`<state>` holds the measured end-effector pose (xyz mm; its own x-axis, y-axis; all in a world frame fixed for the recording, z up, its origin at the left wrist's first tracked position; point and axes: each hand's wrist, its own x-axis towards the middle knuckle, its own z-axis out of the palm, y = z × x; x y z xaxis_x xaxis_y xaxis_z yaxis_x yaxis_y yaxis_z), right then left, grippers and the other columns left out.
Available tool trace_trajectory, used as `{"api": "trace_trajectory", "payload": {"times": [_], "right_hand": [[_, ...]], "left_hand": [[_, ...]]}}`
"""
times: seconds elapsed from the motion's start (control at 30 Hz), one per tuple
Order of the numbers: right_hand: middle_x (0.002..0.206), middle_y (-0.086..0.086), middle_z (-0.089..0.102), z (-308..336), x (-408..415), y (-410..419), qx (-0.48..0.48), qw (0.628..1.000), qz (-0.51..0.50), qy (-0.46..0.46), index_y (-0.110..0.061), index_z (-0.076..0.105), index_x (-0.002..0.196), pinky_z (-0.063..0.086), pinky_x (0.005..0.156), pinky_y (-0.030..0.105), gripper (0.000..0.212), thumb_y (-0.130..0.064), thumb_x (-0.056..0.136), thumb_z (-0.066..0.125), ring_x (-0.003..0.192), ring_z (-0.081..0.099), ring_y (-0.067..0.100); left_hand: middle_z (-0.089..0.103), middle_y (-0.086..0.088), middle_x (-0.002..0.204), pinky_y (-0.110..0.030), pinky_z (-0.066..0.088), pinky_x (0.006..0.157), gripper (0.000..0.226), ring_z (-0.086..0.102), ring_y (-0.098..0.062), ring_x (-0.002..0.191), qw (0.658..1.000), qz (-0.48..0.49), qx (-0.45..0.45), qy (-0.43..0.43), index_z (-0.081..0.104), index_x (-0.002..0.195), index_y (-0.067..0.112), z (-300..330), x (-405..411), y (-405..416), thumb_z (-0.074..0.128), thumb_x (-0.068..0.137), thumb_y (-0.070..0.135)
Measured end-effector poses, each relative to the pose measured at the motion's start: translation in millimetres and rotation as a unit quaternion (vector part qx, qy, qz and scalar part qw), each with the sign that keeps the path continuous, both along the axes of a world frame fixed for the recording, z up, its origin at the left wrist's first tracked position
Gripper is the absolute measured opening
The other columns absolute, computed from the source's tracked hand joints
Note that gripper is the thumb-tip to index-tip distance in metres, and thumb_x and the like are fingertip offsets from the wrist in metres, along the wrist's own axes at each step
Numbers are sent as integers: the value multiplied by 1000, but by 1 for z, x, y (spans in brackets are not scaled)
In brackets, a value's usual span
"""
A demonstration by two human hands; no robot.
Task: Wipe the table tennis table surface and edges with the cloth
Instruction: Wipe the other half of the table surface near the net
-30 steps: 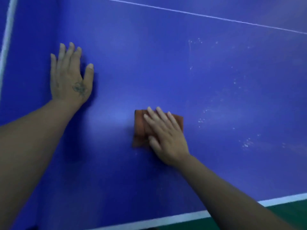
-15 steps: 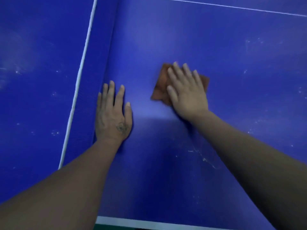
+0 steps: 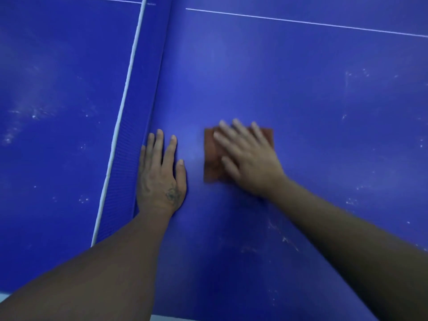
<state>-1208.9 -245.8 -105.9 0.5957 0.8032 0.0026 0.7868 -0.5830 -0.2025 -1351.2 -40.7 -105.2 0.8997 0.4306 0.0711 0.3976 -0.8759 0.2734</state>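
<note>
Wiping: right hand [image 3: 249, 159] flat on folded orange cloth [image 3: 212, 166], dragged nearer net [image 3: 120, 140]; left hand [image 3: 159, 177] flat, bracing blue surface [image 3: 301, 89]; dust remains right.

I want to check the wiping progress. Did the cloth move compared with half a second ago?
Yes. The orange cloth under the right hand has slid nearer the person, now level with the resting left hand.

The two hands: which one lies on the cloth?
The right hand: its flat fingers press the orange cloth. The left hand rests on bare table beside the net.
</note>
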Motion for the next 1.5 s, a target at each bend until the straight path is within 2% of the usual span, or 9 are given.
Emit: {"api": "trace_trajectory", "payload": {"times": [0.2, 0.33, 0.6, 0.7, 0.9, 1.0, 1.13, 1.4, 1.5], "right_hand": [[173, -5, 23, -3, 75, -3, -14, 997, -81, -10, -26, 34, 163, 13, 129, 52, 59, -45, 107, 35, 160, 21, 24], [174, -2, 20, -6, 8, -37, -23, 998, -48, -33, -26, 30, 164, 16, 128, 54, 62, -46, 106, 37, 161, 18, 25], [175, -3, 16, -3, -163, -113, -19, 995, 67, 78, -29, 25, 166, 18, 127, 57, 67, -49, 105, 44, 162, 14, 27], [174, -2, 17, -1, -129, -100, -5, 994, 76, 78, -26, 28, 165, 16, 128, 55, 65, -48, 106, 42, 162, 14, 26], [170, -1, 31, 5, 36, -60, 7, 999, -13, 49, -26, 43, 159, 19, 128, 49, 53, -44, 109, 38, 158, 27, 22], [171, -4, 27, 3, 61, -72, -5, 998, -59, 25, -28, 39, 161, 15, 129, 48, 52, -40, 112, 31, 160, 22, 22], [174, -4, 18, -5, 9, -110, -32, 996, -87, -19, -28, 30, 164, 15, 129, 50, 54, -41, 113, 27, 161, 16, 21], [174, -2, 17, 0, -186, -167, -24, 983, -176, 45, -27, 25, 166, 22, 126, 58, 58, -43, 110, 34, 161, 16, 26], [174, -1, 20, 3, -209, -165, -3, 974, -219, 61, -25, 30, 164, 19, 128, 55, 59, -46, 110, 35, 161, 18, 25]], "left_hand": [[21, -11, 178, -44, 7, 136, 59, 10, -28, 167, 1000, 1, -3, 5, 36, 167, 14, 0, 0, 0, 40, 112, 34], [20, -12, 178, -46, 8, 136, 59, 11, -30, 167, 1000, -1, -5, 12, 35, 167, 13, 1, 0, 0, 38, 112, 34], [21, -13, 178, -45, 7, 136, 61, 13, -32, 166, 1000, 5, -14, 7, 36, 167, 12, 3, 0, -2, 40, 110, 34], [20, -13, 178, -46, 8, 136, 61, 12, -31, 167, 1000, 2, -11, 5, 36, 167, 13, 1, 0, -1, 41, 109, 33], [21, -11, 178, -46, 9, 136, 60, 12, -29, 167, 1000, 3, -3, -3, 38, 166, 14, -2, -1, -3, 40, 110, 35], [22, -12, 178, -45, 8, 136, 60, 13, -30, 166, 1000, 3, 2, -5, 38, 166, 13, -3, -1, -2, 40, 110, 35], [22, -13, 178, -45, 7, 136, 61, 13, -30, 166, 1000, 3, 0, -5, 37, 166, 14, -3, -1, -2, 40, 109, 36], [20, -14, 178, -46, 6, 136, 60, 11, -30, 167, 1000, -5, -16, -12, 36, 167, 14, -1, -4, -2, 43, 111, 35], [20, -16, 177, -46, 6, 136, 58, 12, -32, 166, 999, -15, -17, -26, 36, 166, 12, -2, -7, -1, 43, 113, 33]]}}
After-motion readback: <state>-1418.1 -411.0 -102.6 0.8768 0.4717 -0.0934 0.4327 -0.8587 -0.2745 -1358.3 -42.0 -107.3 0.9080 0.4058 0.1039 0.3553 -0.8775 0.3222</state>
